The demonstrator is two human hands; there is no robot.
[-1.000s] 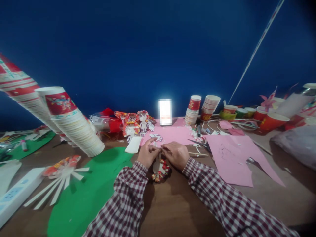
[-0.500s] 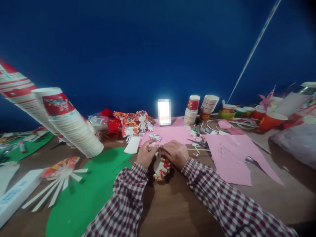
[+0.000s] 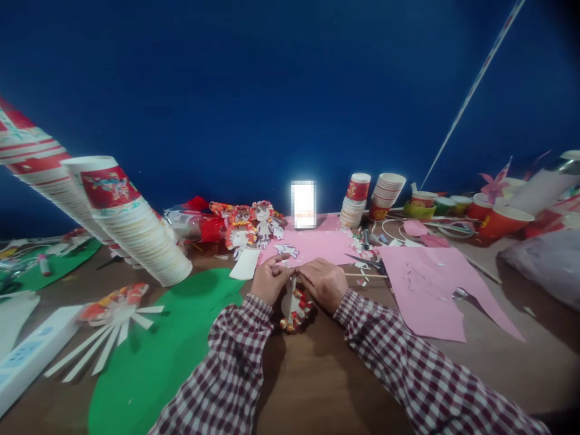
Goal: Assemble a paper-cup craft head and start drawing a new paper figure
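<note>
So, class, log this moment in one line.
left hand: pinching paper craft | right hand: fingers closed beside left's | green sheet: on table, left

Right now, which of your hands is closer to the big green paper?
My left. The left hand is just right of the green paper; the right hand is farther right, past the left one.

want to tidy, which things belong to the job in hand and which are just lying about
Job in hand:
red-and-white piece, between left hand and right hand
thin stick beside right hand

Apparently lying about:
green sheet
power strip
leaning cup stack
cut pink sheet
</note>
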